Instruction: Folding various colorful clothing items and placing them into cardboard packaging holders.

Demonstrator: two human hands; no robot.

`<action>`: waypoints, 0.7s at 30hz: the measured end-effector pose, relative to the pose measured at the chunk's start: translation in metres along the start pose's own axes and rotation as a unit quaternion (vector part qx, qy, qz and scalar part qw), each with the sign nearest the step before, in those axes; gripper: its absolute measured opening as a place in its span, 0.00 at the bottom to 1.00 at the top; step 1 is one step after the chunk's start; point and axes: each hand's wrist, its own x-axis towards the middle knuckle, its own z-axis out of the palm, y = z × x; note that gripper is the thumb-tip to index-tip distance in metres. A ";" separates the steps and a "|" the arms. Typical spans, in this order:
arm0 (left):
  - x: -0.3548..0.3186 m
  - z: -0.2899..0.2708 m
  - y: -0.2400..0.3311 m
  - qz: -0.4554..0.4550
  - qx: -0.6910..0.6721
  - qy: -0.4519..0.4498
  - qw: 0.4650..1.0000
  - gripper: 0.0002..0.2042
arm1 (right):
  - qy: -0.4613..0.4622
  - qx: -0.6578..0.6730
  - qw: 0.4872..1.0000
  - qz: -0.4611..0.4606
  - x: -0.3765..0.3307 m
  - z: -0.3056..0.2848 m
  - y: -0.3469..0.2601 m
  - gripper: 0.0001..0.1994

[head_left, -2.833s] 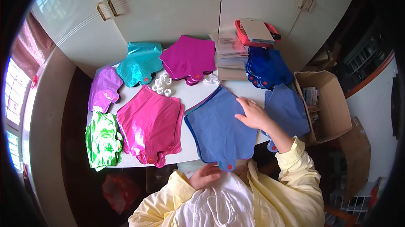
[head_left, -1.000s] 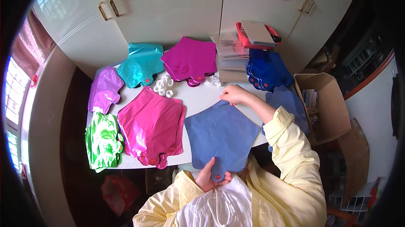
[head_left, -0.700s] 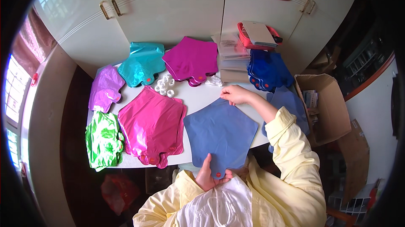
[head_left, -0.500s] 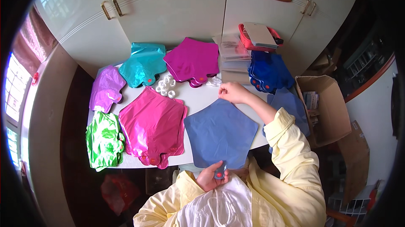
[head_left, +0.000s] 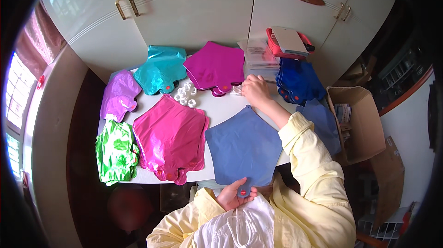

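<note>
A blue-grey, flat, star-shaped foil balloon lies at the table's front edge. My left hand pinches its rounded tail, which bears a red mark, between thumb and fingers. Above the balloon's top tip, my right hand reaches to the back of the table with fingers curled together. Small crumpled white pieces lie against its fingertips; whether it grips one is hidden. Beside them is a stack of clear plastic sleeves. Left of the blue-grey balloon is a pink foil balloon pile.
Around the table lie magenta, teal, purple, green and dark blue foil balloons. Several white ribbon rolls sit mid-table. A red basket stands behind; an open cardboard box is at right.
My right hand has left the blue-grey balloon's top tip and moved up toward the small white pieces. My left hand still pinches the tail. The view has shifted slightly.
</note>
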 end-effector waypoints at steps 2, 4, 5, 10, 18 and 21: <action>-0.001 0.002 0.000 0.017 0.004 0.008 1.000 0.16 | 0.047 0.004 0.999 -0.010 -0.001 -0.011 -0.009 0.06; 0.000 0.001 -0.001 0.022 -0.002 0.009 1.000 0.16 | 0.044 0.041 0.998 -0.021 -0.008 -0.019 -0.020 0.07; 0.001 0.000 -0.001 0.018 -0.011 0.005 1.000 0.16 | 0.017 0.076 0.997 -0.028 -0.014 -0.020 -0.026 0.08; 0.010 -0.004 -0.002 0.006 -0.032 0.013 0.999 0.16 | -0.077 0.154 0.981 -0.084 -0.039 -0.020 -0.039 0.10; 0.012 -0.005 -0.002 0.005 -0.039 0.016 0.999 0.15 | -0.026 0.138 0.984 -0.112 -0.064 -0.039 -0.088 0.08; 0.010 -0.002 -0.003 0.014 -0.032 0.027 0.999 0.15 | -0.035 0.154 0.981 -0.114 -0.072 -0.034 -0.090 0.08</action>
